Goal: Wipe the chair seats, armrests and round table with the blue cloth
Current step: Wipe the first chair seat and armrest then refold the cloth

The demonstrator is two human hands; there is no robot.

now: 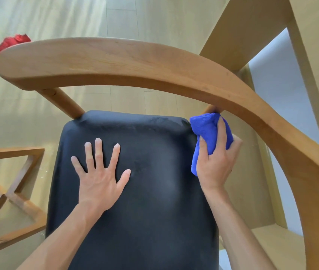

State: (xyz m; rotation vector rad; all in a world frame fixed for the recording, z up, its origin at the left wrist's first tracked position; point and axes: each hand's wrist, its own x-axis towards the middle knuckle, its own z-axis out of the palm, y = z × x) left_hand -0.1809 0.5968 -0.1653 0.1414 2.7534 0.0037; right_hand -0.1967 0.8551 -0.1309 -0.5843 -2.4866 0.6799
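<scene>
One bunched blue cloth [206, 131] gripped by right hand [216, 162], left hand [99, 172] flat, fingers spread, on black seat [154, 201]

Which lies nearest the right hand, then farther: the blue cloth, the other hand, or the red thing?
1. Blue cloth: gripped in the right hand.
2. Left hand: flat on the black chair seat, to its left.
3. Red crumpled thing: far upper left, behind the curved wooden armrest.

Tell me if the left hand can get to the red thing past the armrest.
Probably not from there: the left hand lies flat on the seat, and the armrest curves between it and the red thing.
</scene>
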